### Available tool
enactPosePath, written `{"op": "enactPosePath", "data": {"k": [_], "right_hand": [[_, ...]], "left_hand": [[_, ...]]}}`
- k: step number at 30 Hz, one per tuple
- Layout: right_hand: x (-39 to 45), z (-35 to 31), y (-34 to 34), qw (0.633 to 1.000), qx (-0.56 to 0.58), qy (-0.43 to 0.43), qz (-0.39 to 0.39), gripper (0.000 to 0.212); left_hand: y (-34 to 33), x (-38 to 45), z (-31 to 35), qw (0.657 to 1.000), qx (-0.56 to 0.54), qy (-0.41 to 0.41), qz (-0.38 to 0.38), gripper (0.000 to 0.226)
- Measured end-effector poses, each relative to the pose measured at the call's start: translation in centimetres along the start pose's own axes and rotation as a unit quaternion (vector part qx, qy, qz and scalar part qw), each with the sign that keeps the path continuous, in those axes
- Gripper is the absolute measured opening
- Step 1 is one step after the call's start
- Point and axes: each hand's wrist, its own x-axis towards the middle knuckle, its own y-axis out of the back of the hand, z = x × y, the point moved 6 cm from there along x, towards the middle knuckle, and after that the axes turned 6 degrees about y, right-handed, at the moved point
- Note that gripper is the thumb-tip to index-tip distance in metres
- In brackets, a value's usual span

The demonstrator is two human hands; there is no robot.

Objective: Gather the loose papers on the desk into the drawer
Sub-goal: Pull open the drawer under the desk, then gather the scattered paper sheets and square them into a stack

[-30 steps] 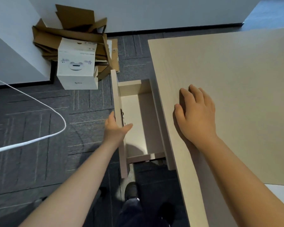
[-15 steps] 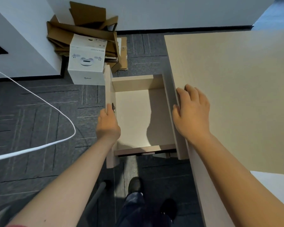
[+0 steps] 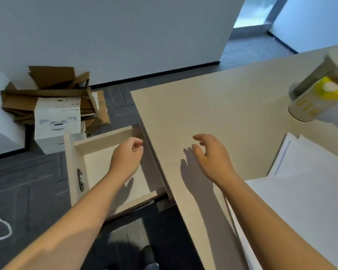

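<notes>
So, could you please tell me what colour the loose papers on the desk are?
White; the papers show best in the head view.

both forearms bare, extended forward. left hand (image 3: 126, 160) loosely curled, fingers bent inward, holding nothing. right hand (image 3: 211, 157) palm down, fingers (image 3: 200, 137) spread and slightly bent, empty, raised clear of the surface.

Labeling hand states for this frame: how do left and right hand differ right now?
The left hand hangs over the open drawer, while the right hand hovers over the desk top. The left hand's fingers are curled loosely inward; the right hand's are spread and open. The right hand is nearer the white papers. Both hands are empty.
</notes>
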Motion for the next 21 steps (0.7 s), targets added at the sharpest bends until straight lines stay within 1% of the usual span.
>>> {"op": "enactPosePath", "data": {"k": [3, 6, 9, 12, 14, 17, 19, 21], "right_hand": [[-4.1, 4.0, 5.6, 0.996, 0.003, -0.059, 0.061, 0.035], [-9.7, 9.1, 10.2, 0.984, 0.008, -0.131, 0.116, 0.035], [-16.4, 14.4, 13.3, 0.967, 0.001, -0.205, 0.149, 0.035], [-22.8, 19.3, 14.3, 0.946, 0.004, -0.284, 0.159, 0.038], [-26.7, 22.5, 14.0, 0.928, -0.013, -0.342, 0.15, 0.044], [-31.0, 26.1, 12.3, 0.898, -0.06, -0.428, 0.084, 0.055], [-32.5, 27.0, 11.1, 0.884, -0.072, -0.46, 0.046, 0.062], [-33.0, 27.3, 10.3, 0.882, -0.066, -0.466, 0.023, 0.067]], "left_hand": [[-3.8, -2.8, 6.7, 0.996, -0.037, -0.058, -0.062, 0.03], [-8.7, -6.4, 11.2, 0.986, -0.024, -0.107, -0.122, 0.031], [-14.3, -10.2, 13.2, 0.972, 0.041, -0.146, -0.178, 0.037], [-19.3, -13.2, 13.4, 0.946, 0.145, -0.199, -0.208, 0.048], [-21.8, -14.6, 12.7, 0.921, 0.239, -0.226, -0.207, 0.056], [-24.0, -15.8, 11.2, 0.874, 0.376, -0.243, -0.19, 0.061], [-24.7, -16.5, 10.8, 0.86, 0.411, -0.246, -0.176, 0.061], [-25.2, -17.5, 10.8, 0.861, 0.417, -0.236, -0.173, 0.061]]}}
